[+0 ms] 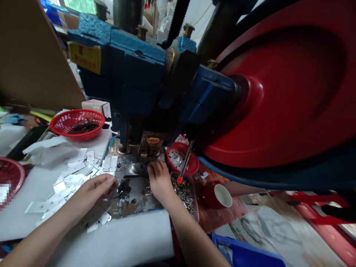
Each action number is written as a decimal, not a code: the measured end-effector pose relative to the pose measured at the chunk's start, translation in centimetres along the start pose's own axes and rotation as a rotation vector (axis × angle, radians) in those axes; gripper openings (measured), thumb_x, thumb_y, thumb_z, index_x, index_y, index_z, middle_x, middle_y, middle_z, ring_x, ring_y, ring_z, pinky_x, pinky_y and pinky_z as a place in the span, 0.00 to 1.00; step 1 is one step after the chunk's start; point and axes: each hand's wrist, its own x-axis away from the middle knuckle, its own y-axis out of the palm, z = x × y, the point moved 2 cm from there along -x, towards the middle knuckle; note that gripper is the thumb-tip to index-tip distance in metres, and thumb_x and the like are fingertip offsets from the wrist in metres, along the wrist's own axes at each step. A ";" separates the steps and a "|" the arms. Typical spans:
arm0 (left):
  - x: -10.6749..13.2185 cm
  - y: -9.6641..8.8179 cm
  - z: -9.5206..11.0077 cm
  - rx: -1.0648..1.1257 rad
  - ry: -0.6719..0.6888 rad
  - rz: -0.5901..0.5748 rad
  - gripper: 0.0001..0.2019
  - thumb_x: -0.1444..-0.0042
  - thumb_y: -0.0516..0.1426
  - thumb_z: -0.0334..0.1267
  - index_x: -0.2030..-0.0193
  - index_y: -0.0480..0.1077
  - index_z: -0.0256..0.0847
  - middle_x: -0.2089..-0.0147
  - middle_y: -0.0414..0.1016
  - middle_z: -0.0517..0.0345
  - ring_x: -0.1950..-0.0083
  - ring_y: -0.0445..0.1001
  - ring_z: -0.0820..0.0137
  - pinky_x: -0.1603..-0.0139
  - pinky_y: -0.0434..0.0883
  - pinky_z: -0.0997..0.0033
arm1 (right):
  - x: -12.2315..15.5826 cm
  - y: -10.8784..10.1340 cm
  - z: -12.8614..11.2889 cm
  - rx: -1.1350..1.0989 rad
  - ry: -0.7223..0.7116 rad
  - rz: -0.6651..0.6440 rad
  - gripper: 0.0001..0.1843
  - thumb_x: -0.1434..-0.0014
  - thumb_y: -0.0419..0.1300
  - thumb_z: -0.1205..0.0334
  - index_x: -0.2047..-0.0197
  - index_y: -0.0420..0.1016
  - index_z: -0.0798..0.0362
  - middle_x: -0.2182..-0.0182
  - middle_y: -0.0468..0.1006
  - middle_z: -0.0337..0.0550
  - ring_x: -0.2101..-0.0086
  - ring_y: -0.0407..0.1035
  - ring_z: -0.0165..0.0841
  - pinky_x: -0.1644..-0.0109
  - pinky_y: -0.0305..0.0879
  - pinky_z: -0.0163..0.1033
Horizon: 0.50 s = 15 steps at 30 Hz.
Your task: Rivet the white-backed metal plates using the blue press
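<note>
My right hand (160,180) is at the metal bed plate (136,185) of a blue press (133,70), just in front of the die block (151,142). Its fingers are bent and pressed together; what they hold, if anything, is hidden. To the left, my left hand (98,185) hovers beside the plate's edge, thumb and fingers closed. Anything between those fingertips cannot be made out. Near it, flat silvery metal pieces (73,180) lie scattered on a white foam sheet (25,218). Small dark scraps lie on the plate between my hands.
A large red flywheel (292,92) fills the right side. Red baskets (78,137) stand left and behind the plate (191,171). A clear bin of small metal bits (185,196) sits right of my right hand, near a red cup (222,195) and a blue crate (250,254).
</note>
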 end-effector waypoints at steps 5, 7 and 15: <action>-0.1 1.0 0.1 -0.079 0.059 0.018 0.21 0.49 0.56 0.49 0.49 0.64 0.44 0.72 0.67 0.64 0.69 0.69 0.68 0.67 0.65 0.70 | -3.8 1.2 0.1 0.025 0.056 0.033 0.06 0.43 0.57 0.67 0.63 0.75 0.51 0.64 0.73 0.45 0.59 0.66 0.39 0.52 0.62 0.42; -0.1 1.2 0.4 -0.081 0.055 0.027 0.24 0.50 0.56 0.48 0.46 0.63 0.43 0.71 0.67 0.63 0.68 0.69 0.68 0.66 0.65 0.69 | -4.5 1.5 0.3 -0.019 0.077 0.014 0.07 0.45 0.58 0.68 0.62 0.76 0.51 0.63 0.74 0.45 0.58 0.67 0.38 0.52 0.62 0.41; -0.3 2.0 0.8 0.072 -0.068 -0.062 0.23 0.48 0.55 0.48 0.48 0.69 0.40 0.70 0.72 0.60 0.67 0.70 0.66 0.64 0.66 0.68 | -3.0 1.0 0.5 -0.223 0.101 0.072 0.09 0.40 0.54 0.68 0.64 0.76 0.51 0.64 0.74 0.43 0.61 0.68 0.34 0.56 0.64 0.38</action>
